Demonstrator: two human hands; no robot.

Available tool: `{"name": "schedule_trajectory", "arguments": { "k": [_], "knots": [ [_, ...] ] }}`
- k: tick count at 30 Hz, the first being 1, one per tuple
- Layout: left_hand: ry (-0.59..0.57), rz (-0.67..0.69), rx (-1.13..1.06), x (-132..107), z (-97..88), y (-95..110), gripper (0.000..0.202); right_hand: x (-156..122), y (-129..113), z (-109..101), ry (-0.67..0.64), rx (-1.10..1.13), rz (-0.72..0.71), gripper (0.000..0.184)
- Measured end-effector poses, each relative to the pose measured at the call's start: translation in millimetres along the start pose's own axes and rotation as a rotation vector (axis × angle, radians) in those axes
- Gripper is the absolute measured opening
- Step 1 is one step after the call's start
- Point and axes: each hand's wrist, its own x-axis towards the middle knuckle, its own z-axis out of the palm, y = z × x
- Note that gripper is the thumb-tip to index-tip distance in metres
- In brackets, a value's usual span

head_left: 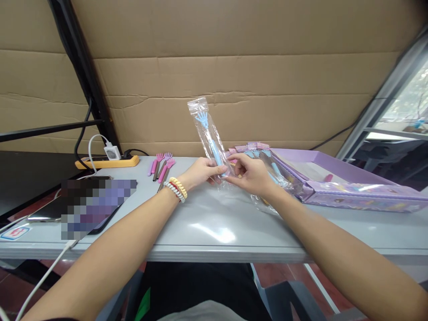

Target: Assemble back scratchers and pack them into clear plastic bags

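A light blue back scratcher [216, 150] with a hand-shaped head stands tilted inside a clear plastic bag [199, 107]. My left hand [204, 173] is closed on the lower part of it, thumb across the front. At the bag's lower end my right hand [250, 173] pinches the plastic between thumb and index finger. Behind my right hand lie more bagged blue back scratchers [274, 168], partly hidden by that hand. To the left of my left hand, several loose pink and purple back scratchers [163, 167] rest on the grey table [214, 223].
An open purple box [361, 196] stands at the right. On the left are two phones [100, 209], partly pixelated, with white charging cables, and a yellow power strip [129, 162] with a white charger [112, 152]. A cardboard wall [234, 76] rises behind the table.
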Motion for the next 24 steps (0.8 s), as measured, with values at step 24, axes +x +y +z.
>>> {"name": "schedule_trajectory", "arguments": {
  "k": [24],
  "knots": [
    [-0.033, -0.108, 0.122, 0.8, 2.3, -2.1, 0.032, 0.7, -5.0, -0.2, -0.041, 0.0, -0.127, 0.018]
  ]
}}
